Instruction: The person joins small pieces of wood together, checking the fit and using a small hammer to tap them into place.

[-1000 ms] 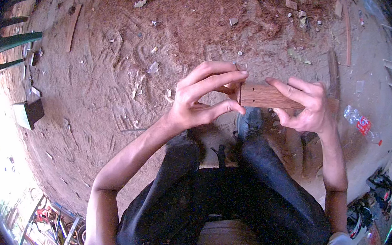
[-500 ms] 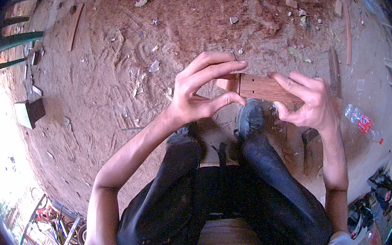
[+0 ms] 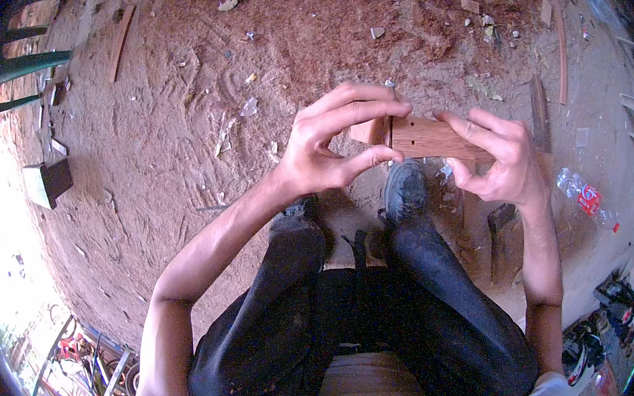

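One reddish-brown wooden block point(image 3: 437, 137) is held in the air in front of the person, above the right shoe point(image 3: 406, 188). Two small dark holes show on its upper face, and one thin dark line crosses it near its left end — seam or separate strip, I cannot tell. Past that line, one lighter wooden end point(image 3: 366, 132) sticks out to the left.

Two bare hands are on the piece. The left hand point(image 3: 327, 140) makes a wide, rounded C: thumb and fingertips are spread far apart, closed on opposite edges of the block by the line, with open space under the palm. The right hand point(image 3: 500, 154) has a narrower grip, pinching the other end between thumb and bent fingers.

Below are two legs in dark trousers point(image 3: 447, 285) and two shoes, the left shoe point(image 3: 299, 206) partly covered. The dirt ground point(image 3: 174, 135) carries scattered scraps, too many and small to count. To the right lies one clear plastic bottle point(image 3: 589, 198) with a red label; on the left stand one dark box-shaped object point(image 3: 48, 183) and part of one green chair point(image 3: 26, 66). One thin wooden strip point(image 3: 123, 42) lies near the chair.
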`<action>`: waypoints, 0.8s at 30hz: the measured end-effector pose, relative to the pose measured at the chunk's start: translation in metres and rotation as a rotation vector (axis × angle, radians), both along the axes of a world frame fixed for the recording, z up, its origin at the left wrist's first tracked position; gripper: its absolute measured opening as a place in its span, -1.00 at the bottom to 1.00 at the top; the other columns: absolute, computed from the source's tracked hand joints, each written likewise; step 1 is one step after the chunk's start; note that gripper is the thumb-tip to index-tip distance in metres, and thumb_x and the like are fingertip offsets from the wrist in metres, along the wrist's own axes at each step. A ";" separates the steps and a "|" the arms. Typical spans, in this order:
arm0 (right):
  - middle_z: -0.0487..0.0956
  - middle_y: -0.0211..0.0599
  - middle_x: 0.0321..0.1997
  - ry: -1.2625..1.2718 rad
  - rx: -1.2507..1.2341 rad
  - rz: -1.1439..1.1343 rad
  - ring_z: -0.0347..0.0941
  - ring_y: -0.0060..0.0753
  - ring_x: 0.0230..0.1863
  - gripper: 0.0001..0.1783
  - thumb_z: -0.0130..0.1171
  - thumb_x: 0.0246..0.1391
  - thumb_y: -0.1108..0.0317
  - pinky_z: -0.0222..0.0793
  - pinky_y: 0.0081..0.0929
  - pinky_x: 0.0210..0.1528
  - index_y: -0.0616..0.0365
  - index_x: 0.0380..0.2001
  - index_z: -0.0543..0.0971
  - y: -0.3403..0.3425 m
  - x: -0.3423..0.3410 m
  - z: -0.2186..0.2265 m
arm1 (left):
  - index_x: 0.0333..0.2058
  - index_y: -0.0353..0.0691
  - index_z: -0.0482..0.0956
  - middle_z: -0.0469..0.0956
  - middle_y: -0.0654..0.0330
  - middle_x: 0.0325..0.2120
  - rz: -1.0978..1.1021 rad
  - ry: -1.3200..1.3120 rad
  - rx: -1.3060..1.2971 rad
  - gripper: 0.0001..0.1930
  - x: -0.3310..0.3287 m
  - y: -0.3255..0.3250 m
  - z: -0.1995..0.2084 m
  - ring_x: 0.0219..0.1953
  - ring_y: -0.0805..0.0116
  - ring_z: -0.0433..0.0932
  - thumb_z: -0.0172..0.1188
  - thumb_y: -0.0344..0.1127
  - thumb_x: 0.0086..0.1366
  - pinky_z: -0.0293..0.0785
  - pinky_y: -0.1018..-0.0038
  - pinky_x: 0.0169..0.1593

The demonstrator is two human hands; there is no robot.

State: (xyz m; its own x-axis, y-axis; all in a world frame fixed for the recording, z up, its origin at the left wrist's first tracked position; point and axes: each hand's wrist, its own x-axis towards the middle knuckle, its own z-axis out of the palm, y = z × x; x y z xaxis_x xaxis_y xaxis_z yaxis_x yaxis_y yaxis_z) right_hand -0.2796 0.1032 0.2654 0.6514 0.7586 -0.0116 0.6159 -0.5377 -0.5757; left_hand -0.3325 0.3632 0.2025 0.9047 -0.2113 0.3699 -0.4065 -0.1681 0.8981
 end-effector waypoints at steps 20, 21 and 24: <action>0.52 -0.07 -0.36 0.025 0.033 0.005 0.52 -0.10 -0.43 -0.40 0.34 -0.25 0.39 0.46 -0.29 -0.39 0.34 -0.02 0.56 0.001 0.005 -0.004 | -0.05 -0.17 0.65 0.60 0.13 -0.14 0.026 0.051 -0.051 -0.48 0.002 -0.001 -0.004 -0.04 0.18 0.58 0.51 -0.27 -0.07 0.53 0.30 0.03; 0.52 -0.06 -0.35 0.036 0.026 0.008 0.52 -0.10 -0.42 -0.39 0.34 -0.24 0.39 0.46 -0.29 -0.37 0.34 0.00 0.56 0.000 0.005 -0.005 | -0.06 -0.17 0.65 0.60 0.13 -0.14 0.026 0.062 -0.060 -0.48 0.002 0.000 -0.005 -0.05 0.18 0.58 0.51 -0.28 -0.07 0.53 0.30 0.04; 0.52 -0.04 -0.31 0.088 0.033 -0.015 0.52 -0.09 -0.36 -0.37 0.35 -0.21 0.39 0.45 -0.30 -0.31 0.32 0.04 0.53 0.001 0.003 -0.007 | -0.06 -0.18 0.65 0.60 0.12 -0.15 0.033 0.068 -0.082 -0.49 0.002 0.000 -0.008 -0.05 0.18 0.58 0.51 -0.32 -0.07 0.53 0.30 0.04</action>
